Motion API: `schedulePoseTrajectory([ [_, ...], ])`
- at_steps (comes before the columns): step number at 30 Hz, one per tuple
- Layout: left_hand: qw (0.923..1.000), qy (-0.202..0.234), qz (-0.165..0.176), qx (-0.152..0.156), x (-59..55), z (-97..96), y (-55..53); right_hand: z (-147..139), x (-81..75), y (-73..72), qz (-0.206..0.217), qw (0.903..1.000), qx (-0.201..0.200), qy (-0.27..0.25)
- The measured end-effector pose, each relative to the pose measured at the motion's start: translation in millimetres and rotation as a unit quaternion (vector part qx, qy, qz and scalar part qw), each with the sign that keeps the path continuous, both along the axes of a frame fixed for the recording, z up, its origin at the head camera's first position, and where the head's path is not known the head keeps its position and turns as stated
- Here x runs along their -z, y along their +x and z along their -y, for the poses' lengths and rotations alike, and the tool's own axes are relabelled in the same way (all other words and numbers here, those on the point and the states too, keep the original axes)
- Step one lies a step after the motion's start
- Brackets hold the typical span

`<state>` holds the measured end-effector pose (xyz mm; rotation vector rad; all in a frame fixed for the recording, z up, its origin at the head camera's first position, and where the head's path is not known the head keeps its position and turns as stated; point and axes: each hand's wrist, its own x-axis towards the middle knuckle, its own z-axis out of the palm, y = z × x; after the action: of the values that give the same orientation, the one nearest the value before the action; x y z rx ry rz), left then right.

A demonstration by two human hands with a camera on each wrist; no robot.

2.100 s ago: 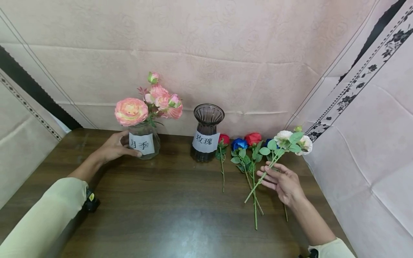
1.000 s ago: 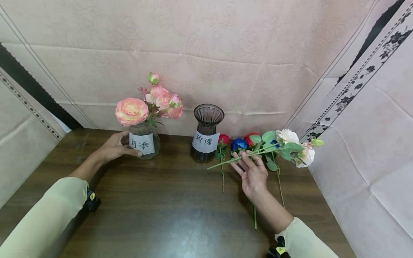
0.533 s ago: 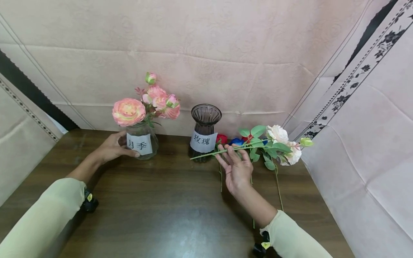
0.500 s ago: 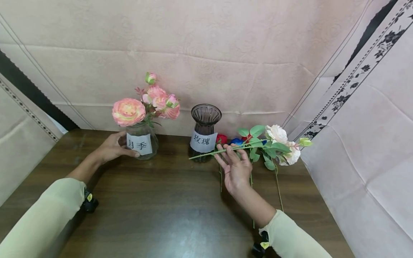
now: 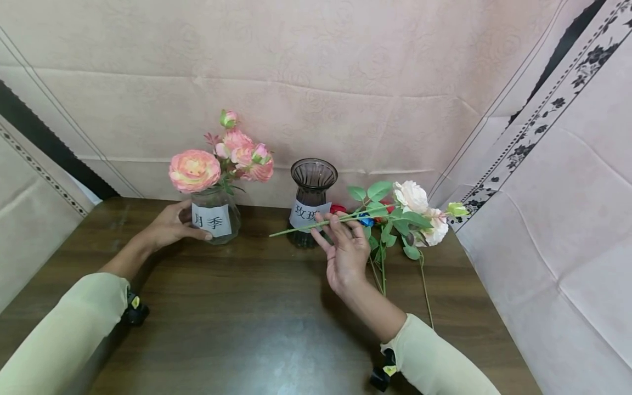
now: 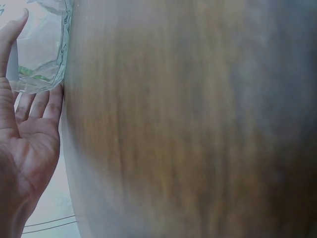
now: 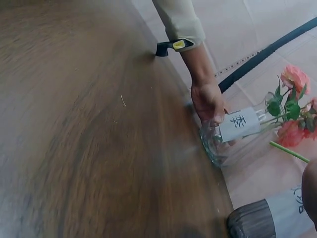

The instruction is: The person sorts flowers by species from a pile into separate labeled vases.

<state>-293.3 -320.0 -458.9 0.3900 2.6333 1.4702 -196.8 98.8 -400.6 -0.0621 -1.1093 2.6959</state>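
My left hand holds a clear glass vase from its left side, thumb along the front by a paper label. Pink artificial flowers stand in that vase. Between thumb and fingers, my right hand pinches the stem of a white artificial flower spray. The spray lies nearly level, blooms to the right, its cut end pointing left in front of a dark glass vase. That dark vase bears a label and no flowers show in it. In the right wrist view only a bit of the right hand shows.
Behind the spray lie blue and red roses on the brown wooden table, partly hidden. Another stem lies at the right. Pale cloth walls enclose the back and sides.
My right hand has moved left with the white flower spray, turning its stem from slanting to nearly level, cut end leftward past the dark vase. The left hand stays on the clear vase.
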Motion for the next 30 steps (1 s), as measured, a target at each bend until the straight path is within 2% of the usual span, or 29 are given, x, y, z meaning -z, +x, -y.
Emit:
schedulePoseTrajectory([
  [12,1.0000,0.002,0.009,0.002,-3.5,-1.0,1.2,21.1,-8.4,0.8,-0.032,0.9995,-0.006,0.005],
  [19,1.0000,-0.002,0.009,0.001,-3.0,-2.2,0.6,37.6,-17.1,-1.5,-0.042,0.9990,0.004,-0.015],
  [30,1.0000,-0.005,0.006,-0.001,-2.1,-1.5,0.2,71.8,-34.4,-4.3,-0.075,0.9971,0.000,-0.014],
])
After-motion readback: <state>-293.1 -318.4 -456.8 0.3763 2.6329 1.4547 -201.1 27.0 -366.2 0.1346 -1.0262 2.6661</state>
